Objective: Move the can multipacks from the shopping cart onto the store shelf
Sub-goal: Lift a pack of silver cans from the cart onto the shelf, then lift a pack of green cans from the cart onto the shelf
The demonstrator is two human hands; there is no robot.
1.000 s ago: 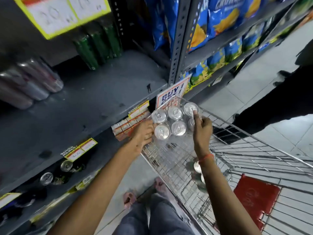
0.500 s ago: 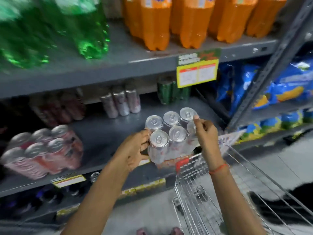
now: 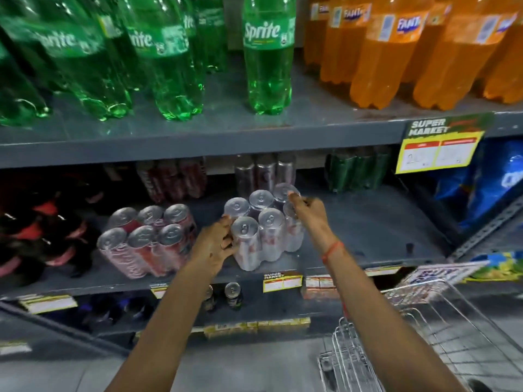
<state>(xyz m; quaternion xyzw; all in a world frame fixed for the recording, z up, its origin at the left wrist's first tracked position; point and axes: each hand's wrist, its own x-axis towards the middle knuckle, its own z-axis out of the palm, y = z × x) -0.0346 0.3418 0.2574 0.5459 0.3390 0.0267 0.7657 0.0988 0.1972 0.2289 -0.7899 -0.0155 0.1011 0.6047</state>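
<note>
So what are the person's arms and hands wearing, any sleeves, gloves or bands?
Both forearms are bare: no sleeves or gloves in view. The right hand has a thin orange-red thread band around its wrist. The left hand shows what may be a small ring on one finger; too blurred to confirm.

Both bare arms reach forward, the left hand curled with fingers bent inward, the right hand pinching, wrist cocked.

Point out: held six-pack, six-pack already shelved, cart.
held six-pack [image 3: 271, 239]: head view, front can side.
shelved six-pack [image 3: 141, 244]: head view, front middle can.
cart [image 3: 424, 329]: head view, wire rim.
</note>
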